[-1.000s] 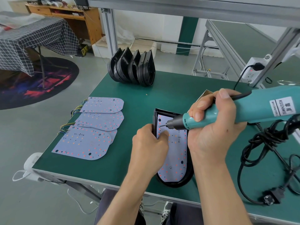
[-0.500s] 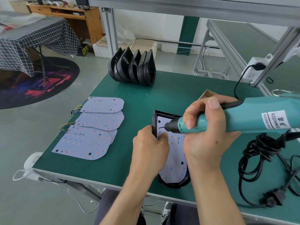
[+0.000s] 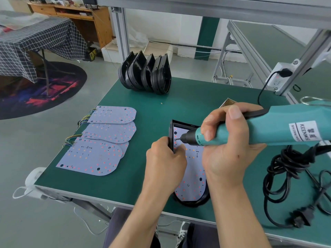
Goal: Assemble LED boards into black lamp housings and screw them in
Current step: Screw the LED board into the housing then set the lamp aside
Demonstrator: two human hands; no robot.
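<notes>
Right hand point(image 3: 231, 140) grips electric screwdriver point(image 3: 268, 129); left hand point(image 3: 165, 161) pinches housing point(image 3: 171, 135) edge. Keep bit square on screw, housing pinned flat against the surface.

A pale LED board point(image 3: 190, 179) dotted red lies flat inside a black lamp housing point(image 3: 193, 203) near the worktop's front edge.

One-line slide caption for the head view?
Right hand drives electric screwdriver into LED board; left hand steadies black housing.
</notes>
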